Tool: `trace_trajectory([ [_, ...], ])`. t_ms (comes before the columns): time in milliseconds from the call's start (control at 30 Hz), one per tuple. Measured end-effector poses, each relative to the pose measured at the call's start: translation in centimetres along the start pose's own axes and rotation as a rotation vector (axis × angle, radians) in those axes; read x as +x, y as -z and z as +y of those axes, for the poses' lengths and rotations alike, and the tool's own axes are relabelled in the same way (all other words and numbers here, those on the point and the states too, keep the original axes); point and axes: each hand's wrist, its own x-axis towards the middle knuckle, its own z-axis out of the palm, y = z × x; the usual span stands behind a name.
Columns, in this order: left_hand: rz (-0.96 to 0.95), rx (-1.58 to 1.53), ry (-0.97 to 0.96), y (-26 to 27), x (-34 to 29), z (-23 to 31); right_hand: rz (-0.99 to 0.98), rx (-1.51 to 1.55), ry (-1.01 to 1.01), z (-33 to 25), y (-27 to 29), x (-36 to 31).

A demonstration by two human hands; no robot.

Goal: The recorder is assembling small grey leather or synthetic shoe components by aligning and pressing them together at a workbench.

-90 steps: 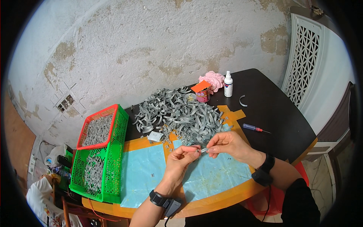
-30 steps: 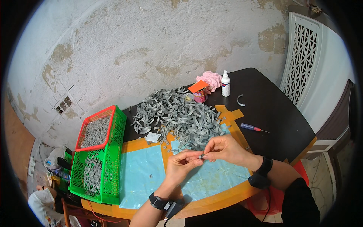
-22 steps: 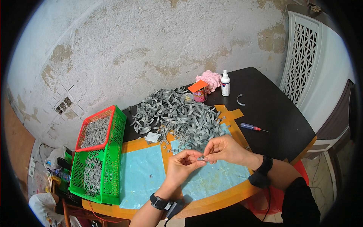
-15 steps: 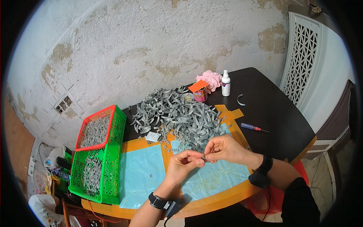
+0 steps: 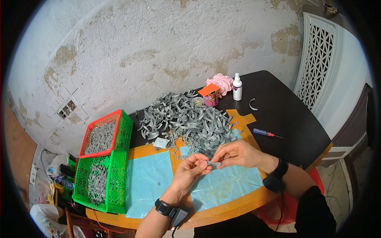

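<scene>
Over the blue sheet (image 5: 149,182) on the table, both my hands meet at a short grey strip (image 5: 214,163). One end of it sits between the thumb and fingertips of my left hand (image 5: 189,171). My right hand (image 5: 238,154) pinches the other end from the right. Whether a smaller part is joined to the strip is too small to tell. Just beyond the hands lies a big heap of curved grey strips (image 5: 178,115), with small grey clips (image 5: 173,139) along its near side.
At left, a green basket (image 5: 122,166) holds small grey pieces, with a red basket (image 5: 118,131) on its far part. Behind the heap stand a tin (image 5: 210,100), a pink cloth (image 5: 221,83) and a white spray bottle (image 5: 237,88). A screwdriver (image 5: 266,133) lies at right.
My fingertips have drawn slightly apart, and the grey strip between them now shows. My left hand has shifted a little left.
</scene>
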Motion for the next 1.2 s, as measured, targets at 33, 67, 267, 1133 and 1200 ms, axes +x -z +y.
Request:
trace_trajectory([
  [33, -0.013, -0.004, 0.015, -0.1, 0.0, 0.0, 0.000, 0.000, -0.001, 0.5, 0.3, 0.0],
  [67, -0.027, -0.008, 0.030, -0.1, 0.0, 0.0, -0.022, 0.020, -0.003, 1.0, 0.7, -0.1],
  [267, -0.042, -0.019, 0.046, -0.5, -0.2, -0.1, -0.098, 0.038, -0.211, -0.1, 0.5, 0.0],
  [1133, -0.089, 0.122, -0.014, -1.1, -0.4, -0.4, -0.005, 0.016, -0.350, -0.3, 0.2, 0.0],
  [1200, -0.095, 0.136, -0.020, -1.1, -0.4, -0.3, 0.014, -0.030, -0.331, -0.4, 0.2, 0.0],
])
